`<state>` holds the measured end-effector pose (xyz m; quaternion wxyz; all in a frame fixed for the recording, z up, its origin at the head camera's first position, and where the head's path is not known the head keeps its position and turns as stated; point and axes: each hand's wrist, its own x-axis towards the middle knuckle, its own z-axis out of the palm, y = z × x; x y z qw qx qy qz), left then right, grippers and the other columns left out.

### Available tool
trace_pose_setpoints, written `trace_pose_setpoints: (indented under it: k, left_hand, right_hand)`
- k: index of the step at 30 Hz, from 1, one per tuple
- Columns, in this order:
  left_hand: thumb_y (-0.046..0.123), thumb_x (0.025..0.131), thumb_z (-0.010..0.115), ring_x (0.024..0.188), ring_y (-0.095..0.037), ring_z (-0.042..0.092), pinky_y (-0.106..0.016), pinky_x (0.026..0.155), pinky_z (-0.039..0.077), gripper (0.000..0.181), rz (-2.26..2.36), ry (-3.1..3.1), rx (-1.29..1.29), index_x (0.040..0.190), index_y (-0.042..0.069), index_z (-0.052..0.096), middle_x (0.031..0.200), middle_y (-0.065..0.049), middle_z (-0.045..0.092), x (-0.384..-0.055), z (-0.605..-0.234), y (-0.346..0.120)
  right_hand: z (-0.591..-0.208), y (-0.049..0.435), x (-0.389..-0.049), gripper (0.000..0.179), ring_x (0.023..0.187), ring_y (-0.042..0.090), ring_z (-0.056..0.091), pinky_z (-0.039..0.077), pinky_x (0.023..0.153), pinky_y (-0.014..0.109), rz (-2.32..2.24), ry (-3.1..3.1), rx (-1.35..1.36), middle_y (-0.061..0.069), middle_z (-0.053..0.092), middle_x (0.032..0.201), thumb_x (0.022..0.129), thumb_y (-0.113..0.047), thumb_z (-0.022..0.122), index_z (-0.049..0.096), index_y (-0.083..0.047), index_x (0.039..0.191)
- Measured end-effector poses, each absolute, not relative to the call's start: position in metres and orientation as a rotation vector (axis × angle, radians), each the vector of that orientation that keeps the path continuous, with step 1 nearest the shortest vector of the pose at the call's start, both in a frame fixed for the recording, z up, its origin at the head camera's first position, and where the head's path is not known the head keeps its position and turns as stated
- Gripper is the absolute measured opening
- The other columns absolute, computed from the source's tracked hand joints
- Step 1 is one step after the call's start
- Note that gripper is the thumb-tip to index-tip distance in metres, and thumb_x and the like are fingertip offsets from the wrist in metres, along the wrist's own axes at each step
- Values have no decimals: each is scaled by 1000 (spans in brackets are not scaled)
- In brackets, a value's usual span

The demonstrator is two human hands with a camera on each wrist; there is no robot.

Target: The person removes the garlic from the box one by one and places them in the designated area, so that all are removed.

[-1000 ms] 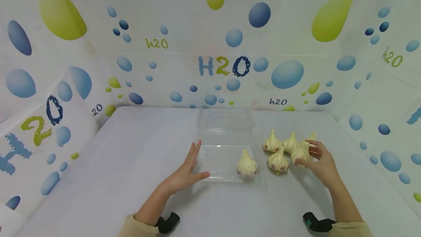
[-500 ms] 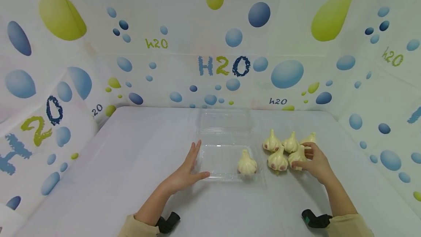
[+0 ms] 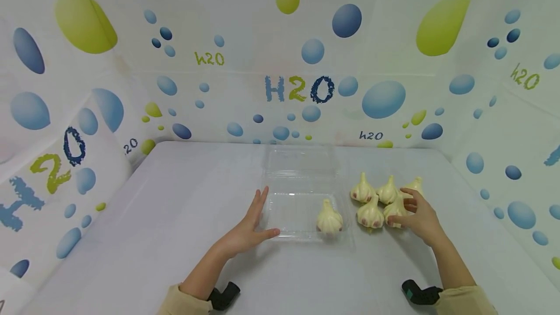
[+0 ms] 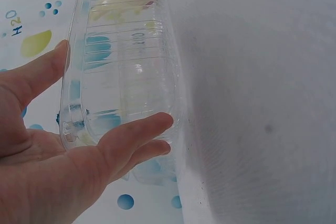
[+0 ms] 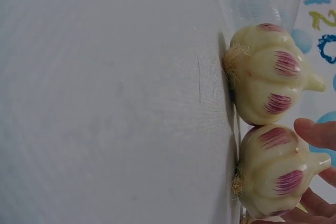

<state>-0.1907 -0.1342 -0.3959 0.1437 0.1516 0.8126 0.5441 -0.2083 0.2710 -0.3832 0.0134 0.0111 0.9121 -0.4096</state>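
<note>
A clear plastic clamshell box (image 3: 288, 214) lies with its lid (image 3: 301, 160) laid back, and one garlic bulb (image 3: 329, 218) sits at its right side. My left hand (image 3: 243, 236) rests against the box's left end, thumb and fingers spread; in the left wrist view the fingers (image 4: 134, 137) lie straight along the plastic. At the right, my right hand (image 3: 421, 217) holds a pale garlic bulb (image 5: 273, 171) with purple streaks, thumb on one side and fingers behind. That bulb stands on the table beside a neighbouring garlic bulb (image 5: 268, 77).
More garlic bulbs, at the back left (image 3: 361, 188), back middle (image 3: 387, 191) and back right (image 3: 414, 186), stand grouped right of the box. A white cloth covers the table (image 3: 175, 193). Behind it rises a curtain (image 3: 245, 28) printed with drops.
My right hand has brought its garlic bulb slightly left and lower, next to the front bulb, and has stayed there since half a second ago. My left hand has kept its place.
</note>
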Motion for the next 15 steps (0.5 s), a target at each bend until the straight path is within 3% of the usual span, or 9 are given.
trace_pose_setpoints:
  k: [15]
  left_hand:
    - [23,85,66,137,-37,2,-56,104,18,94,1563,2345,444,146,35,-4,150,-6,-20,-191,-397,-134]
  right_hand:
    - [-372,272,-202,83,115,48,41,43,82,56,-1228,2998,67,33,39,128,79,-30,72,26,2,139]
